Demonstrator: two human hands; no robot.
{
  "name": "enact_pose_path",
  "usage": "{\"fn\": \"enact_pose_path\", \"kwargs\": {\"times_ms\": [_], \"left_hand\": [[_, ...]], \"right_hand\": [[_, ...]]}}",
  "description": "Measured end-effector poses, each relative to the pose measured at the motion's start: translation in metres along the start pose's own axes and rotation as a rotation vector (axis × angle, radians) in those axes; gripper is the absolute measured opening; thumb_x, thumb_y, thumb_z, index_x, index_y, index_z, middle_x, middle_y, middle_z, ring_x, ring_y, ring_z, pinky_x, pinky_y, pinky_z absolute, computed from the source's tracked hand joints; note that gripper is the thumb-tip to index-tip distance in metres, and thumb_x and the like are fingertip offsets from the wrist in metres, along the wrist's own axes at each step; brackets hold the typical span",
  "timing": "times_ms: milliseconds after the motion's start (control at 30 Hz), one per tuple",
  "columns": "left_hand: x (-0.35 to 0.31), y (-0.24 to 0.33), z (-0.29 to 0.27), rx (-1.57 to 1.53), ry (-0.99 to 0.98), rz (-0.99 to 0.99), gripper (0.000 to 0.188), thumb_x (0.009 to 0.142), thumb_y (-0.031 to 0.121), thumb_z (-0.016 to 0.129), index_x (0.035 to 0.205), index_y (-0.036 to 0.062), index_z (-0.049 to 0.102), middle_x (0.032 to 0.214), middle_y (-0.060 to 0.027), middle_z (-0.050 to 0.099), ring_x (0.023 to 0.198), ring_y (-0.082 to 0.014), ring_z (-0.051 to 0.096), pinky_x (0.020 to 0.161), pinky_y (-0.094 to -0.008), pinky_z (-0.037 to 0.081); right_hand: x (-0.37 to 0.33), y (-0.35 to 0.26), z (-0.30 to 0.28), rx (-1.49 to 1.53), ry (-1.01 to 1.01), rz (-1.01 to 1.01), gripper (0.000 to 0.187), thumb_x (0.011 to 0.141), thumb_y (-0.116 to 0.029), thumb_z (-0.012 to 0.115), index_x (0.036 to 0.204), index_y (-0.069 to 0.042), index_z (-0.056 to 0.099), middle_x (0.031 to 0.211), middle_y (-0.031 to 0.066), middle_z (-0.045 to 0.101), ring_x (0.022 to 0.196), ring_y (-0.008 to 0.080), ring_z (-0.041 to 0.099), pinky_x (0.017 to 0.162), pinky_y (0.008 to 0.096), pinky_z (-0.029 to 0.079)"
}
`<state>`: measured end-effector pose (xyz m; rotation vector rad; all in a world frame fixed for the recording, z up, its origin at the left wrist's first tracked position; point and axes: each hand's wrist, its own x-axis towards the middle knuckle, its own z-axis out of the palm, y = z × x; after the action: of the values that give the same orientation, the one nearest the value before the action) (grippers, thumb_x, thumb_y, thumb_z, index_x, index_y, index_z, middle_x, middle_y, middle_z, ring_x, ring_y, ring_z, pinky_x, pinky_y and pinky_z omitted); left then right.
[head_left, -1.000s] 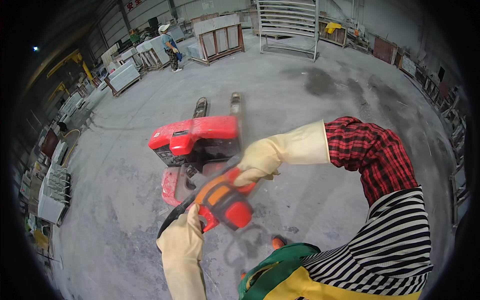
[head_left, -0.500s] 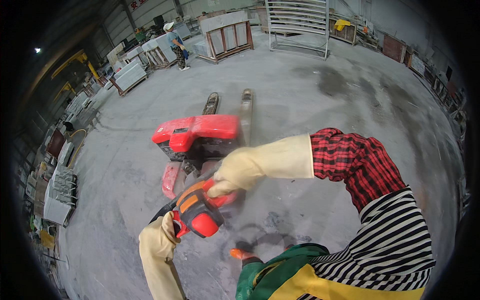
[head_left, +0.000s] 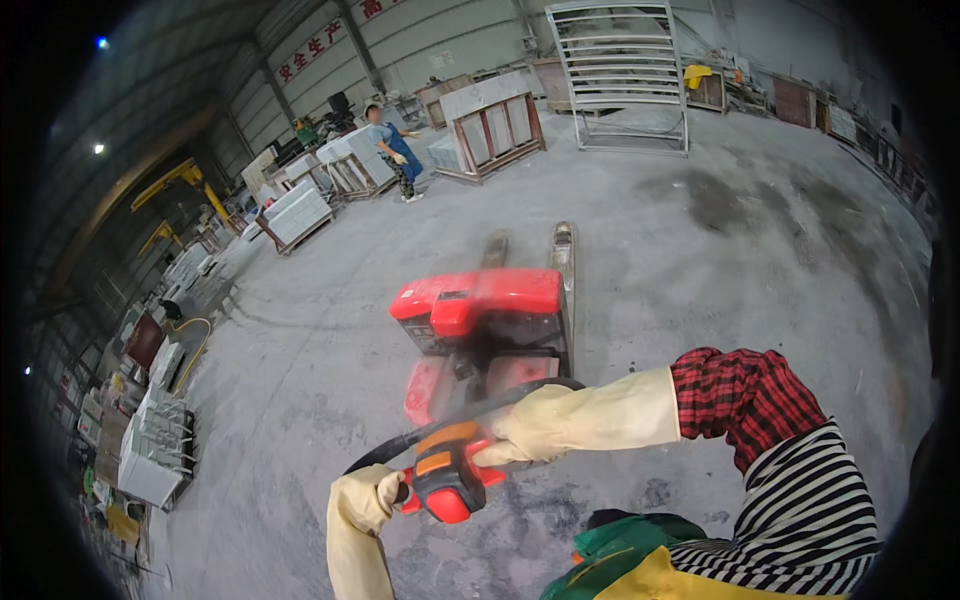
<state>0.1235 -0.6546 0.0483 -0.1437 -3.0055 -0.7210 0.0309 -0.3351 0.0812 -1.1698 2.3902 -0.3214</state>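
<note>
Both of my hands wear cream rubber gloves and hold the control handle (head_left: 447, 472) of a red electric pallet truck. My left hand (head_left: 370, 497) is closed on the handle's left grip. Closed at the right side of the black, orange and red control head is my right hand (head_left: 540, 422), its fingers beside a red part. Beyond the handle stands the truck's red and black body (head_left: 500, 292). Its two forks (head_left: 563, 250) point away from me over the floor, bare of any load.
A person (head_left: 393, 150) in a blue apron stands far off near stone slabs on racks (head_left: 490, 125). A white metal frame rack (head_left: 620, 80) rises at the back. Slabs (head_left: 155, 450) line the left side, with a yellow hose (head_left: 195, 355) farther along. Dark patches mark the grey floor (head_left: 660, 270).
The view has tilted up, and the truck, handle and both hands sit lower and farther right in it. The distant person has turned and stretched out an arm. My grip stays.
</note>
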Motion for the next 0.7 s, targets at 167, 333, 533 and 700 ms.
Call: {"fn": "enact_pose_path", "kwargs": {"times_ms": [167,333,533,700], "left_hand": [[0.041,-0.062,-0.007,-0.021,0.147,0.250,0.066,0.099,0.063,0.052,0.076,0.0049,0.071,0.069,-0.0125,0.064,0.065,-0.0305,0.062,0.060,-0.0393,0.048],[0.072,-0.131,-0.043,0.111,0.047,0.313,0.064,0.102,0.060,0.048,0.078,0.0061,0.073,0.072,-0.0132,0.066,0.068,-0.0324,0.064,0.060,-0.0390,0.049],[0.128,-0.183,-0.076,0.216,0.056,0.452,0.032,0.090,0.037,0.059,0.081,0.0113,0.076,0.074,-0.0106,0.069,0.069,-0.0321,0.066,0.059,-0.0383,0.051],[0.174,-0.209,-0.116,0.313,0.061,0.639,0.009,0.082,0.019,0.067,0.086,0.0136,0.073,0.073,-0.0069,0.068,0.064,-0.0285,0.065,0.055,-0.0346,0.051]], "right_hand": [[0.048,0.000,-0.007,0.106,0.059,-0.064,0.067,0.104,-0.059,0.037,0.112,-0.001,0.069,0.075,0.0148,0.068,0.069,0.0313,0.068,0.064,0.0474,0.054],[0.102,-0.029,-0.024,0.178,-0.024,0.027,0.055,0.104,-0.056,0.045,0.117,-0.004,0.061,0.077,0.0173,0.068,0.066,0.0326,0.069,0.065,0.0444,0.055],[0.165,-0.043,-0.056,0.265,-0.135,0.102,0.054,0.105,-0.051,0.047,0.133,-0.005,0.056,0.080,0.0212,0.069,0.069,0.0339,0.071,0.070,0.0459,0.056],[0.214,-0.042,-0.054,-0.015,0.092,-0.070,0.055,0.095,-0.023,0.058,0.147,-0.011,0.045,0.068,0.0102,0.063,0.060,0.0268,0.066,0.054,0.0437,0.051]]}}
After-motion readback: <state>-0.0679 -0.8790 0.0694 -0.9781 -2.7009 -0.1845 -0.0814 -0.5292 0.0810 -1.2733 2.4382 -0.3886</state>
